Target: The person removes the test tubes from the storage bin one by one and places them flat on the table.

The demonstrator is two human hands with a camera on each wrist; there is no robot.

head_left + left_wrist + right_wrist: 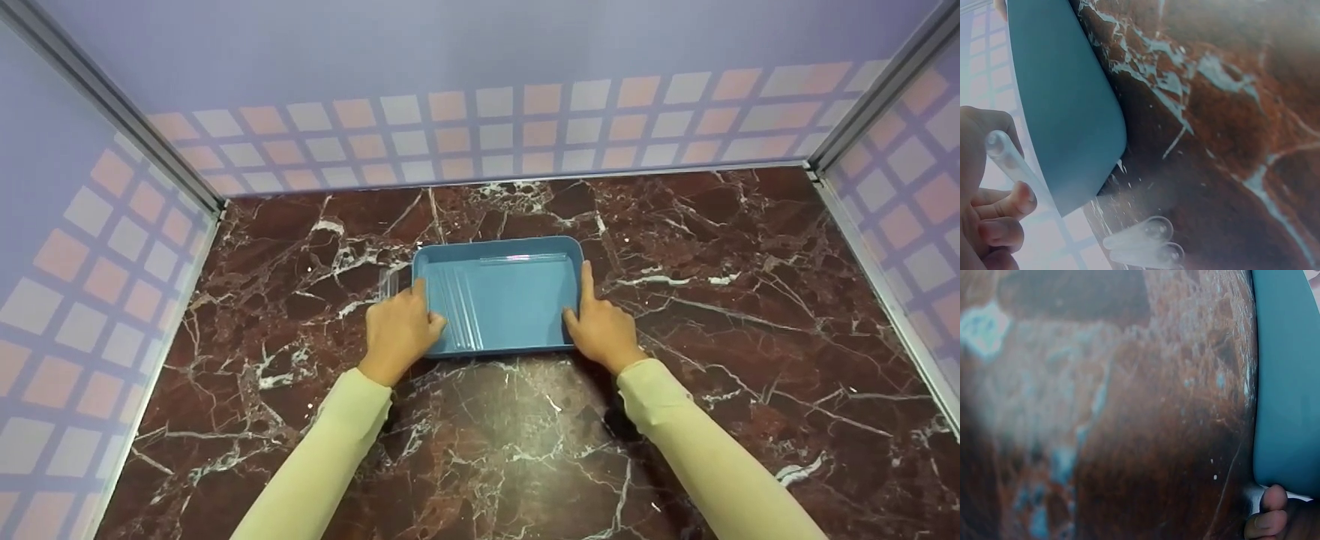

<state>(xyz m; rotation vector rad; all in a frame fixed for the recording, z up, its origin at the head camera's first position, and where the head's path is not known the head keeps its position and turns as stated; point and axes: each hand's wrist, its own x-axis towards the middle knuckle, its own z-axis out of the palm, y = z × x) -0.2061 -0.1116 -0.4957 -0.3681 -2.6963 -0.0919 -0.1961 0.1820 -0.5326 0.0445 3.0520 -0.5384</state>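
Note:
A shallow blue tray sits on the marbled surface between both hands. My left hand grips its left side, thumb over the rim and inside, index finger along the edge. On the opposite side, my right hand holds the right wall, index finger straight along it and thumb over the rim. Right fingertips curl by the tray's corner. Several clear test tubes lie side by side in the tray's left part. Another clear tube lies along the back wall. One rounded tube end shows near the left fingers.
Two clear test tubes lie outside the tray, beyond the left hand. Dark red marbled tabletop surrounds the tray. Purple panels with pink and white squares enclose the back and both sides.

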